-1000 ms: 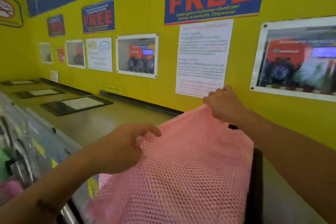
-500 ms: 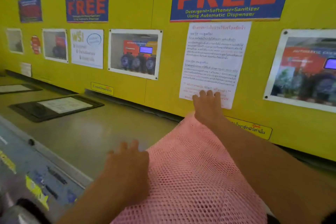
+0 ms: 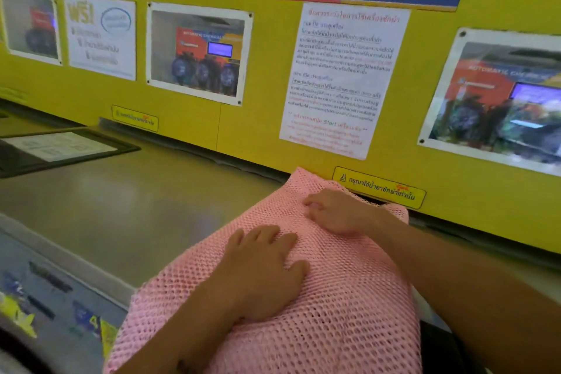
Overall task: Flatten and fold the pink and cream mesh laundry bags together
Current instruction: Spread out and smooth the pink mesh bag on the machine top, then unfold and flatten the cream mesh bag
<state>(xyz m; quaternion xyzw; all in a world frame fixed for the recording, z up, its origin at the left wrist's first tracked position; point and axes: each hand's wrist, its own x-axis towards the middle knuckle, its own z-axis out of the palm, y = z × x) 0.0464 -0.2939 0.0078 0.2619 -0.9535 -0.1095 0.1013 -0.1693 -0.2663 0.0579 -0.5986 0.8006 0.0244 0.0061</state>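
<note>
On the table [image 3: 127, 209], against the yellow wall [image 3: 261, 118] | pink mesh bag [image 3: 343, 313] lies spread flat | left hand [image 3: 267, 267] palm down on it, fingers released | right hand [image 3: 337, 212] pressing its far edge, fingers curled, grasping nothing visible

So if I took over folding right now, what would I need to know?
Left hand: flat, palm down, pressing the middle of the pink mesh bag.
Right hand: fingers curled, resting on the bag nearer its far corner by the yellow wall.
Bag: spread on the grey counter, far corner touching the wall.
Cream bag: not visible; it may be underneath.
Done: pink bag laid out, mostly flattened.
Left: smooth the bumps, then fold.
</note>
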